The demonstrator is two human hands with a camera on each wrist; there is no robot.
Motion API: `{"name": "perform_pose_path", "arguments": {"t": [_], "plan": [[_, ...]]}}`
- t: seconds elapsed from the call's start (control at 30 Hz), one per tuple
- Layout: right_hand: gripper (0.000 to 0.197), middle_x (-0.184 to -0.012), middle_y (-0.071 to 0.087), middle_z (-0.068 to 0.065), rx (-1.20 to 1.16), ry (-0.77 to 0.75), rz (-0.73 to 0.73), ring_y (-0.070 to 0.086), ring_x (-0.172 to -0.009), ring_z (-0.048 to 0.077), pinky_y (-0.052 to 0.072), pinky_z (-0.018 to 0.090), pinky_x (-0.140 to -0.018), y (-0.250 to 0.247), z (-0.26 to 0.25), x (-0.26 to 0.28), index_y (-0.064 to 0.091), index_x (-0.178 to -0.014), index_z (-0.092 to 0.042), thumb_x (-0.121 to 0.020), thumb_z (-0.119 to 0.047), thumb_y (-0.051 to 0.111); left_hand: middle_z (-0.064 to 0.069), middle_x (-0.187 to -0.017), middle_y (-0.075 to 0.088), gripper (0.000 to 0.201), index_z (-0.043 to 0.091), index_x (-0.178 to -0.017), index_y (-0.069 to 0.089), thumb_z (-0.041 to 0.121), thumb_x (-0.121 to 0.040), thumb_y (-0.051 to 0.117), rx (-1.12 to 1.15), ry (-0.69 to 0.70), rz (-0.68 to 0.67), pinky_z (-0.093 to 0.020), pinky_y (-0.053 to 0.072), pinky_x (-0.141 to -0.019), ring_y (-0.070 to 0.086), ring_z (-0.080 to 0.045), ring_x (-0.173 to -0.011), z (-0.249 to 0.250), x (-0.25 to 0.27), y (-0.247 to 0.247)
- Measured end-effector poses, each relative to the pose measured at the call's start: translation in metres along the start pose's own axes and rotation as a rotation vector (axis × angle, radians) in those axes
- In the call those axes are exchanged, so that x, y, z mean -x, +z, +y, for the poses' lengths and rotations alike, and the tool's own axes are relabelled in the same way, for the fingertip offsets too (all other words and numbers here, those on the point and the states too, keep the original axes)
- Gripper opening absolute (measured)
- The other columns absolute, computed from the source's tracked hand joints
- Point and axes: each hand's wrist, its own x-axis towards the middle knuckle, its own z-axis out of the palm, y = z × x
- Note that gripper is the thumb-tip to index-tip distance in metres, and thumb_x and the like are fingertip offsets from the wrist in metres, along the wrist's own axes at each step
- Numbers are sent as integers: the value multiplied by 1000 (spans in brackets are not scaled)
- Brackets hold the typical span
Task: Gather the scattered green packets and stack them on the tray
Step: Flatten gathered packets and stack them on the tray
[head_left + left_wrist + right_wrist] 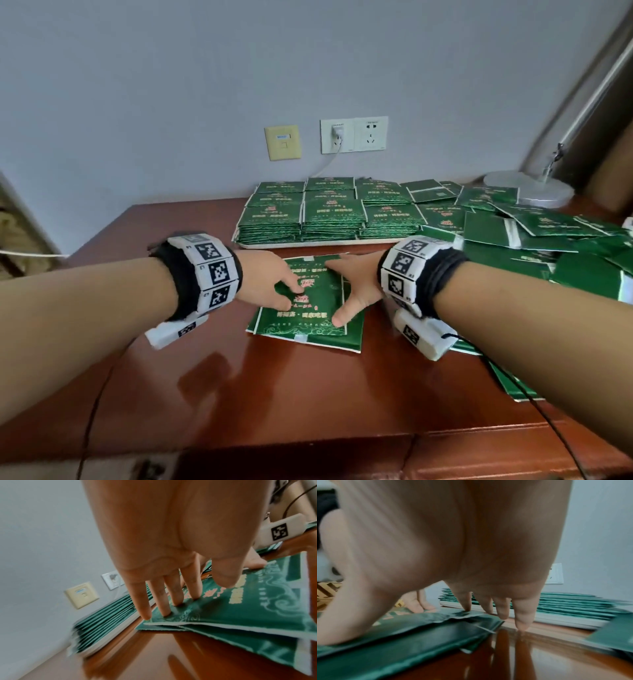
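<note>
A small pile of green packets (pixel 308 308) lies on the brown table, just in front of the white tray (pixel 308 244). The tray holds several neat stacks of the same packets (pixel 329 212). My left hand (pixel 286 287) rests on the pile's left part, its straight fingers (pixel 173 596) pressing on the top packet (pixel 240 615). My right hand (pixel 342 291) lies over the pile's right edge. Its thumb presses on the packets (pixel 419 635) and its fingertips (pixel 523 625) touch the table near the tray rim (pixel 556 620). More packets lie scattered at the right (pixel 548 240).
A silver lamp base (pixel 529 192) stands at the back right behind the loose heap. Wall sockets (pixel 354 134) with a plugged cable are above the tray. A few packets (pixel 510 383) lie under my right forearm. The table's front edge (pixel 308 442) is close to me.
</note>
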Motion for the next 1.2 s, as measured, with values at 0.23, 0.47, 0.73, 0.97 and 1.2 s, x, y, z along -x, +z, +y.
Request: {"name": "perform_pose_path", "arguments": {"t": [0.23,0.47,0.73,0.97,1.2], "plan": [[138,-159,9,0,55,9,-56,23,-143,20,24,37,-112,0,-23,-24,-21,-149,-20,-62,-58,80,14,-148,40,63,39,-138,46,52,-80,68,207,-75,12,-22,32,-103,44,-7,-128,-35,29,27],[146,-159,11,7,75,53,-40,29,-140,24,29,43,-112,5,-25,-31,-27,-146,-22,-55,-65,79,1,-126,35,109,28,-144,26,68,-57,77,122,-139,46,-40,44,-97,40,-17,-117,-16,3,27],[132,-156,22,-2,8,40,-57,28,-140,17,26,34,-113,-4,-13,-27,-11,-152,-23,-63,-49,83,1,-157,16,127,22,-153,-2,62,-63,77,184,-134,-33,-32,26,-113,26,-17,-140,-20,1,29],[119,-157,19,-2,112,55,-141,28,-141,19,27,37,-111,-13,-24,-23,-2,-153,-26,-69,-50,79,4,-151,36,109,23,-152,18,47,-67,82,191,-222,57,-27,32,-108,41,-14,-132,-49,37,37],[100,-129,50,7,231,43,61,53,-112,24,42,32,-80,-18,-63,-28,33,-139,-8,-67,-69,68,14,-82,54,27,24,-91,55,34,-77,76,242,-218,264,-25,38,-69,55,-13,-82,-71,47,27]]}}
